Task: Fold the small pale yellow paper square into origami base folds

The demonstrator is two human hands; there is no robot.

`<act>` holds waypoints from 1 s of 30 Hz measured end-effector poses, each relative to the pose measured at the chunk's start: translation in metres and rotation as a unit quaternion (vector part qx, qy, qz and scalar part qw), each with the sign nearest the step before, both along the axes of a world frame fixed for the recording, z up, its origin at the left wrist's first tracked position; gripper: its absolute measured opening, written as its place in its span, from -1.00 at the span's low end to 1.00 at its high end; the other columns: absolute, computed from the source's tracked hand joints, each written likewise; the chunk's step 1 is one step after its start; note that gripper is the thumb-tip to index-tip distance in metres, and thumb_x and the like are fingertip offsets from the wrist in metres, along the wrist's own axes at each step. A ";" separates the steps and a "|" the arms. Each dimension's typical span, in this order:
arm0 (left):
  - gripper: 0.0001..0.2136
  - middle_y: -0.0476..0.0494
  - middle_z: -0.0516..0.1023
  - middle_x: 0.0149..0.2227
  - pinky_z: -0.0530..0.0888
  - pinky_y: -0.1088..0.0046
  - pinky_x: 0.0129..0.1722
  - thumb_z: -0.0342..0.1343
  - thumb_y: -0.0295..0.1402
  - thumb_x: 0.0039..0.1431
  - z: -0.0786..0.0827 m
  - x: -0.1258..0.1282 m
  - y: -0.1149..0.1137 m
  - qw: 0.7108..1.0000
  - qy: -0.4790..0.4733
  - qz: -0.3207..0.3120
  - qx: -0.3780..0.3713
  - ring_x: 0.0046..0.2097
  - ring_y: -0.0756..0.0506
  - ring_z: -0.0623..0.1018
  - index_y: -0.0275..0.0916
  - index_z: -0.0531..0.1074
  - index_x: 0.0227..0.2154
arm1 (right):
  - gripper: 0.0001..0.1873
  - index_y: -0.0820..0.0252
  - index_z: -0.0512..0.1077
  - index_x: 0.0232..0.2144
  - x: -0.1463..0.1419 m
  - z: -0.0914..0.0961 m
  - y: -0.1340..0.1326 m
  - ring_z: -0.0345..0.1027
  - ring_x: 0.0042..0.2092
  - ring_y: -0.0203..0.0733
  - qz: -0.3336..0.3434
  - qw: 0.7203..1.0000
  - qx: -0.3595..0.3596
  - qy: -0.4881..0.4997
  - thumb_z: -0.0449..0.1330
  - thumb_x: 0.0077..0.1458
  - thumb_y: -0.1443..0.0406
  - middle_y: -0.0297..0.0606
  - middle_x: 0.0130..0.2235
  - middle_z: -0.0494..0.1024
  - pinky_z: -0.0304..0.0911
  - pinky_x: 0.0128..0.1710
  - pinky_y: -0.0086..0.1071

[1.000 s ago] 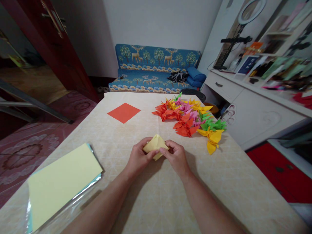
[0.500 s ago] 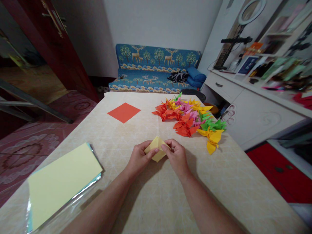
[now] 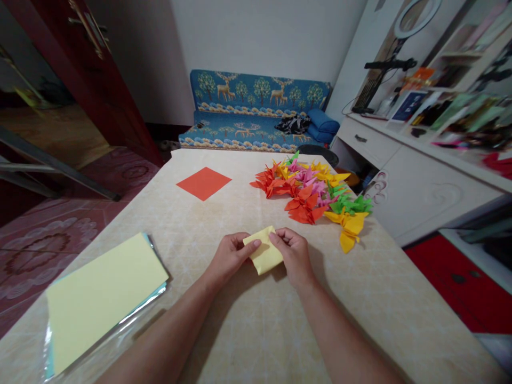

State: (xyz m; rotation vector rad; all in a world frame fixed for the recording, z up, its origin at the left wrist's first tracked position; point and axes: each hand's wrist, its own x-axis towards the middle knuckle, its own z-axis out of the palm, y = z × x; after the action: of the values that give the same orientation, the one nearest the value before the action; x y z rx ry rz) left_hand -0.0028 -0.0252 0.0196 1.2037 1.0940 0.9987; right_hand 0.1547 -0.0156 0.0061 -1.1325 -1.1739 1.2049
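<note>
A folded pale yellow paper (image 3: 265, 255) lies flattened into a small square on the beige table (image 3: 248, 320), near its middle. My left hand (image 3: 229, 257) pinches its upper left corner with thumb and fingers closed. My right hand (image 3: 294, 255) pinches its upper right edge, fingers curled. Both forearms reach in from the bottom of the view.
A pile of several folded paper cranes (image 3: 316, 194) in orange, pink, yellow and green lies beyond my right hand. An orange paper square (image 3: 204, 183) sits at the far left. A stack of pale yellow sheets in plastic wrap (image 3: 100, 298) lies at the near left. White drawers (image 3: 416, 186) stand right of the table.
The yellow paper was puffed up and held above the table; it is now pressed flat into a square on the tabletop, with both hands lowered slightly.
</note>
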 end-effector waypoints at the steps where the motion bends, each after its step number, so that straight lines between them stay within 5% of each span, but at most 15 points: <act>1: -0.67 -0.05 0.43 -0.61 0.22 0.58 -0.59 0.20 -0.12 -0.05 0.000 0.000 0.000 1.000 -0.006 -0.008 -0.007 -0.59 0.06 0.34 -0.36 0.42 -0.58 | -0.74 0.23 0.39 -0.49 0.001 0.000 0.000 0.22 -0.52 -0.32 -0.003 1.000 0.001 0.001 0.23 -0.05 0.13 -0.36 -0.54 0.39 0.12 -0.55 -0.47; 11: -0.69 -0.09 0.47 -0.58 0.23 0.56 -0.59 0.28 -0.16 -0.15 0.002 -0.005 -0.002 0.996 0.020 -0.077 -0.026 -0.58 0.03 0.36 -0.39 0.50 -0.53 | -0.78 0.23 0.42 -0.56 -0.001 0.007 -0.002 0.20 -0.53 -0.33 0.037 0.999 0.012 -0.017 0.25 -0.10 0.18 -0.37 -0.56 0.39 0.11 -0.55 -0.47; 15: -0.70 -0.05 0.45 -0.63 0.19 0.58 -0.63 0.28 -0.17 -0.15 0.002 -0.003 0.000 0.999 -0.005 -0.006 -0.036 -0.62 0.07 0.32 -0.38 0.48 -0.55 | -0.76 0.21 0.42 -0.46 -0.002 0.007 -0.001 0.24 -0.52 -0.32 0.029 1.000 -0.003 0.011 0.24 -0.08 0.14 -0.37 -0.54 0.42 0.13 -0.55 -0.48; 19: -0.72 -0.08 0.50 -0.58 0.25 0.58 -0.58 0.26 -0.20 -0.10 0.002 0.000 0.001 0.995 -0.050 0.084 -0.019 -0.57 0.04 0.37 -0.38 0.51 -0.48 | -0.70 0.22 0.42 -0.34 -0.006 0.003 -0.002 0.32 -0.46 -0.27 0.090 0.995 -0.027 0.033 0.25 -0.07 0.13 -0.30 -0.45 0.48 0.22 -0.50 -0.45; 25: -0.75 -0.14 0.58 -0.43 0.36 0.53 -0.44 0.28 -0.26 -0.09 0.002 0.001 0.001 0.991 -0.103 0.083 -0.035 -0.45 -0.01 0.47 -0.36 0.55 -0.40 | -0.77 0.23 0.36 -0.53 -0.008 -0.002 0.000 0.24 -0.49 -0.33 0.045 0.999 0.021 -0.008 0.23 -0.04 0.18 -0.37 -0.54 0.38 0.16 -0.51 -0.48; 30: -0.76 -0.14 0.60 -0.40 0.37 0.53 -0.39 0.31 -0.31 -0.13 0.000 0.002 0.002 0.990 -0.112 0.089 -0.015 -0.41 -0.02 0.49 -0.35 0.56 -0.38 | -0.77 0.23 0.37 -0.45 -0.007 -0.004 0.002 0.26 -0.46 -0.31 0.028 0.999 0.022 -0.020 0.20 -0.01 0.15 -0.34 -0.48 0.41 0.16 -0.50 -0.48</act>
State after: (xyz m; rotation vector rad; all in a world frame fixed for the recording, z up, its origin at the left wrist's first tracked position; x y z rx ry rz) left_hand -0.0005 -0.0234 0.0196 0.9560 1.0466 1.2183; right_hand 0.1477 -0.0138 0.0021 -1.1013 -1.2642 1.1990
